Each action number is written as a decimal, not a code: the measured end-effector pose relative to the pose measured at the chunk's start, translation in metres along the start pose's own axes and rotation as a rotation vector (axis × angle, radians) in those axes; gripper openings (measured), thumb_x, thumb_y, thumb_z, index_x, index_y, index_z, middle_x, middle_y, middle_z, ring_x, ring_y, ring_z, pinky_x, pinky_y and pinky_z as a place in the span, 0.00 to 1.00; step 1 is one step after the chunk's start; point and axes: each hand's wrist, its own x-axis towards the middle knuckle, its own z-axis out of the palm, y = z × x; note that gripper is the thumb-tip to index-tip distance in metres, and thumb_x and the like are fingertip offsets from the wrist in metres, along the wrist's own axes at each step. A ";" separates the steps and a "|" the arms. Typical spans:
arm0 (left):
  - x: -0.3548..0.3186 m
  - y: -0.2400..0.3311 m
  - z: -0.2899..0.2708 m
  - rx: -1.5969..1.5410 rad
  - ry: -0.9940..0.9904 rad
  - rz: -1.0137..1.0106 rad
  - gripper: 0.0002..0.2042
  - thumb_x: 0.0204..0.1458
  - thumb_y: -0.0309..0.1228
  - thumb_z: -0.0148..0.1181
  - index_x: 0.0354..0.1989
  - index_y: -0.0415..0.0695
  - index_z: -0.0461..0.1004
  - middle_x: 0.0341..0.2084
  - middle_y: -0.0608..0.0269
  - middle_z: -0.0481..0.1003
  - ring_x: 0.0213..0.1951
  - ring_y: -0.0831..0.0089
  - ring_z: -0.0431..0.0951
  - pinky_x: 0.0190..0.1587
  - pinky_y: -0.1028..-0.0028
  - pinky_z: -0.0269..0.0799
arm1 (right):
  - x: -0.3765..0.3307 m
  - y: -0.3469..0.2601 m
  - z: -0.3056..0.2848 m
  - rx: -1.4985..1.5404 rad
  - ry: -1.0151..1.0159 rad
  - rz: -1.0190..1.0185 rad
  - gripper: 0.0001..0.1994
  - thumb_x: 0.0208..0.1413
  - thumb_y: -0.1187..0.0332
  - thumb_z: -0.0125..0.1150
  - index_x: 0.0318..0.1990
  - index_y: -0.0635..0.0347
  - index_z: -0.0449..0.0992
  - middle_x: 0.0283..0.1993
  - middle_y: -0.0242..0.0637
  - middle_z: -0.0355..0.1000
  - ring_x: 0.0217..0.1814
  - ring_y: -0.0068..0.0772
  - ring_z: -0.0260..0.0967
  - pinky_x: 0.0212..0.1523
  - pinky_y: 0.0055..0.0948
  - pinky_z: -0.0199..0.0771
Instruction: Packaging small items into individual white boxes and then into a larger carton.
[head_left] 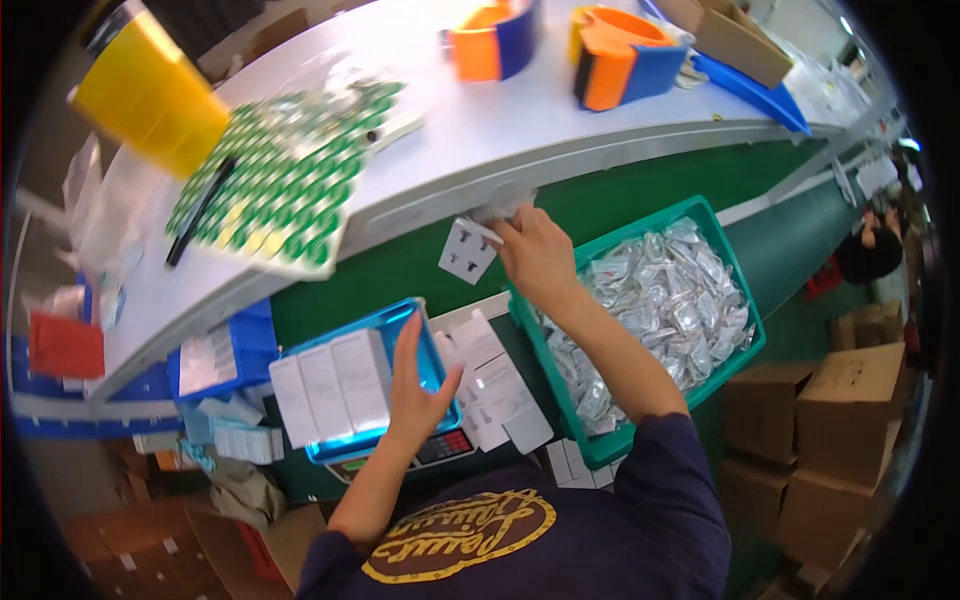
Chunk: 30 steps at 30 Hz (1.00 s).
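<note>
My right hand (537, 258) is closed on a small white card (468, 250) printed with dark little figures, above the green work surface. Clear crumpled plastic (508, 203) shows beside those fingers; whether they hold it too I cannot tell. My left hand (415, 392) has its fingers spread, over the right side of a shiny blue tray (432, 345) and holding nothing. White boxes (333, 385) stand in a row in that tray, which rests on a scale with a keypad (445, 447). Right of it lie white printed sheets or flat cartons (490, 385).
Under my right forearm is a teal crate (740, 275) heaped with small clear bags (670, 290). A raised white shelf (480, 130) crosses ahead, bearing a sheet of green round stickers (300, 190), a black pen (203, 208) and orange-blue holders (625, 65). Cardboard boxes (835, 420) stack at right.
</note>
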 end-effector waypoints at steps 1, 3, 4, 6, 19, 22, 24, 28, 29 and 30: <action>0.008 -0.003 0.003 0.036 0.063 0.021 0.43 0.43 0.25 0.69 0.68 0.37 0.50 0.64 0.45 0.57 0.62 0.52 0.64 0.63 0.63 0.61 | -0.004 -0.029 -0.014 0.028 -0.001 -0.028 0.11 0.46 0.68 0.63 0.39 0.53 0.78 0.31 0.35 0.62 0.35 0.38 0.66 0.32 0.35 0.70; 0.009 -0.007 0.000 0.070 0.143 0.027 0.47 0.42 0.26 0.70 0.69 0.37 0.46 0.66 0.44 0.55 0.64 0.52 0.62 0.63 0.62 0.61 | -0.020 -0.082 -0.036 0.060 -0.012 -0.077 0.11 0.46 0.70 0.64 0.39 0.53 0.78 0.29 0.34 0.59 0.33 0.37 0.65 0.30 0.35 0.68; 0.003 -0.010 -0.004 0.006 0.178 0.072 0.49 0.41 0.28 0.72 0.70 0.36 0.44 0.66 0.44 0.54 0.64 0.51 0.60 0.64 0.61 0.58 | -0.033 -0.108 -0.045 0.059 -0.067 -0.106 0.12 0.44 0.69 0.65 0.39 0.53 0.78 0.30 0.34 0.59 0.33 0.38 0.65 0.30 0.35 0.68; -0.014 -0.015 -0.015 -0.127 0.241 0.167 0.55 0.38 0.31 0.75 0.70 0.35 0.38 0.66 0.43 0.53 0.66 0.48 0.57 0.66 0.57 0.54 | -0.054 -0.154 -0.066 0.055 -0.136 -0.155 0.13 0.43 0.69 0.66 0.39 0.53 0.78 0.30 0.34 0.60 0.33 0.38 0.64 0.31 0.35 0.67; -0.243 -0.027 -0.169 -1.049 -0.326 0.134 0.66 0.36 0.37 0.78 0.70 0.38 0.22 0.66 0.41 0.48 0.65 0.52 0.58 0.64 0.58 0.57 | -0.203 -0.316 -0.127 1.458 -0.395 0.070 0.44 0.48 0.51 0.72 0.68 0.46 0.50 0.60 0.59 0.56 0.62 0.59 0.60 0.57 0.49 0.67; -0.251 -0.018 -0.183 -0.957 -0.167 0.244 0.59 0.39 0.38 0.76 0.70 0.41 0.32 0.63 0.42 0.51 0.62 0.53 0.60 0.62 0.57 0.59 | -0.242 -0.319 -0.113 1.640 -0.462 0.189 0.40 0.49 0.51 0.71 0.66 0.45 0.55 0.62 0.60 0.53 0.64 0.60 0.58 0.59 0.50 0.66; -0.259 -0.012 -0.191 -0.884 -0.058 0.310 0.55 0.40 0.38 0.75 0.70 0.43 0.38 0.62 0.44 0.52 0.61 0.54 0.62 0.60 0.57 0.61 | -0.248 -0.328 -0.111 1.739 -0.496 0.245 0.38 0.49 0.51 0.71 0.65 0.45 0.57 0.63 0.61 0.51 0.65 0.61 0.58 0.59 0.50 0.65; -0.259 -0.015 -0.205 -0.771 0.027 0.364 0.46 0.42 0.38 0.74 0.68 0.45 0.50 0.59 0.45 0.56 0.57 0.56 0.65 0.57 0.58 0.64 | -0.206 -0.357 -0.117 1.237 -0.212 -0.221 0.34 0.50 0.51 0.69 0.62 0.51 0.62 0.64 0.60 0.51 0.65 0.60 0.58 0.59 0.48 0.66; -0.258 -0.017 -0.210 -0.726 0.002 0.328 0.42 0.42 0.38 0.74 0.65 0.45 0.55 0.57 0.46 0.58 0.56 0.56 0.66 0.56 0.60 0.65 | -0.204 -0.359 -0.119 1.177 -0.278 -0.174 0.32 0.51 0.53 0.69 0.60 0.53 0.64 0.64 0.59 0.51 0.64 0.59 0.59 0.59 0.47 0.66; -0.256 -0.018 -0.213 -0.680 -0.022 0.292 0.38 0.42 0.38 0.74 0.62 0.45 0.61 0.56 0.47 0.59 0.54 0.57 0.67 0.55 0.61 0.67 | -0.202 -0.360 -0.120 1.116 -0.342 -0.125 0.29 0.51 0.55 0.68 0.57 0.56 0.65 0.63 0.58 0.52 0.63 0.57 0.61 0.58 0.46 0.66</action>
